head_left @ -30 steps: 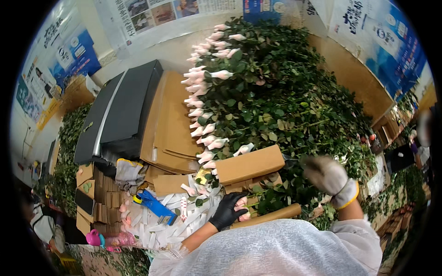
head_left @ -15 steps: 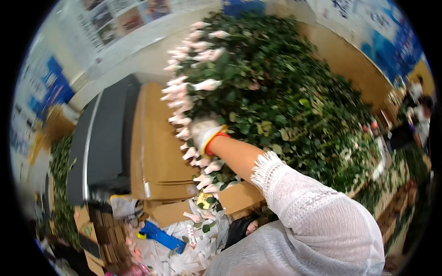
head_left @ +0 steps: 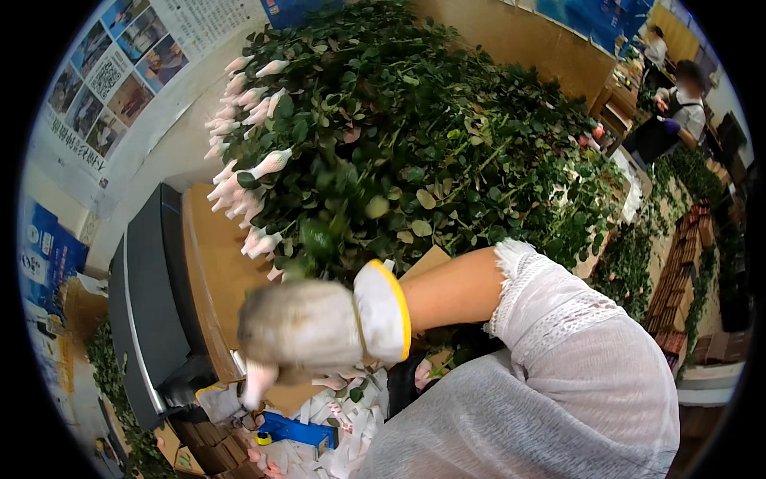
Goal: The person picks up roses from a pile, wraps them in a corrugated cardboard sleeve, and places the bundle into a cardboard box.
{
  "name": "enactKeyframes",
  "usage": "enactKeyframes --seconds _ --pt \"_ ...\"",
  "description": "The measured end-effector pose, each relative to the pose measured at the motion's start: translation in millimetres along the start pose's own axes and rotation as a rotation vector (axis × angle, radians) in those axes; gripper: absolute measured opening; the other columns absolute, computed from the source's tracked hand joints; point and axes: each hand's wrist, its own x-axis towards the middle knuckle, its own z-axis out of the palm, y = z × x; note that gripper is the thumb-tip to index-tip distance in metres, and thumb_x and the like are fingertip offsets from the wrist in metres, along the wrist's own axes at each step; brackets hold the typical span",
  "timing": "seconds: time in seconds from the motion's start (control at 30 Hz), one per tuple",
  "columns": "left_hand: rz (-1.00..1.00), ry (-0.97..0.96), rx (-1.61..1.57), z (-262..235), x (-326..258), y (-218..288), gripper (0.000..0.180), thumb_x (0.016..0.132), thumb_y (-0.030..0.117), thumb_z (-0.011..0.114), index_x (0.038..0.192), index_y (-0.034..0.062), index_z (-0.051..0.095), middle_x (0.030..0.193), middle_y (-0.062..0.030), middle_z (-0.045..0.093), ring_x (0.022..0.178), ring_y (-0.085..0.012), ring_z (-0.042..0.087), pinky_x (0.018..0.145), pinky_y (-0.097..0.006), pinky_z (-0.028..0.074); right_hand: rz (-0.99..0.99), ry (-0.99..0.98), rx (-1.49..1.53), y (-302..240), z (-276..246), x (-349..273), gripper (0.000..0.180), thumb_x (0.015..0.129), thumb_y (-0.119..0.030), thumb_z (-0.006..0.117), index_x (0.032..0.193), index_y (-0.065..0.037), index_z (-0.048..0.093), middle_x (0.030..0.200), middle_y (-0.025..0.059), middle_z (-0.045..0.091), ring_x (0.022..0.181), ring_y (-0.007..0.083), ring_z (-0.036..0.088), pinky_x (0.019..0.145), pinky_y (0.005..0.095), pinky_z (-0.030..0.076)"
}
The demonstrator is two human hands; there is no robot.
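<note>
My right hand (head_left: 299, 323), in a grey-white work glove with a yellow-edged cuff, is smeared by motion at the near end of a big heap of roses. A pale pink rose (head_left: 258, 385) with its bud in a white net sleeve pokes out below the gloved fingers, which are closed on it. Blurred green leaves trail behind the hand, perhaps on the same stem. The heap of leafy rose stems (head_left: 431, 160) has netted pale buds (head_left: 239, 195) along its left edge. My left hand is out of view.
A dark grey panel (head_left: 159, 295) and a cardboard sheet (head_left: 211, 263) stand left of the heap. Below lie a blue tool (head_left: 299, 431), an apparently loose glove (head_left: 219, 401) and white paper strips (head_left: 367, 419). People (head_left: 678, 104) work at the far right.
My right hand has come away from the bud edge of the heap toward me, with a rose in it. The view has shifted, so the heap sits further left.
</note>
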Motion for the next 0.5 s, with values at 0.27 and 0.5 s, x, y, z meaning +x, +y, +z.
enactKeyframes --seconds 0.27,0.5 --pt "0.008 -0.007 0.012 2.8 -2.6 0.4 0.043 0.078 0.017 0.069 0.117 0.0043 0.055 0.1 -0.015 0.057 0.087 -0.0331 0.057 0.076 -0.042 0.047 0.194 -0.44 -0.091 15.8 38.5 -8.1 0.018 0.073 -0.022 0.067 0.087 -0.009 0.065 0.084 0.0094 0.064 0.082 0.0289 0.065 0.07 0.0404 0.052" --pt "0.043 -0.005 0.018 4.9 4.7 3.1 0.048 0.077 0.017 0.07 0.12 0.0047 0.055 0.103 -0.0162 0.057 0.091 -0.0345 0.057 0.078 -0.043 0.047 -0.155 -0.438 -0.089 -89.6 55.5 -2.3 0.016 0.07 -0.028 0.064 0.071 -0.013 0.059 0.066 0.0032 0.06 0.06 0.0222 0.063 0.045 0.0381 0.047"
